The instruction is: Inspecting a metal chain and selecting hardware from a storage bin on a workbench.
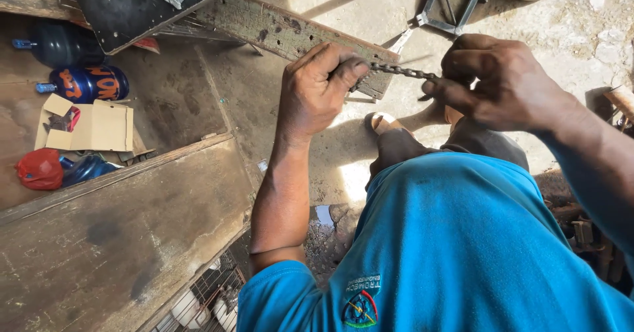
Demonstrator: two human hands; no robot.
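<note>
Head view: left hand (322,87) clenched on one end of a dark twisted metal rod (403,72), thumb and forefinger pinching it; right hand (492,81) closed round the other end, rod held level between both, up off the ground in front of a blue shirt (456,246). Just beyond the rod, a worn wooden plank (284,31) lying aslant on the concrete floor (370,8), a folding metal frame (452,1) farther off. Well to the left, an open cardboard box (99,126), a blue printed bottle (89,83), a red bag (39,169).
</note>
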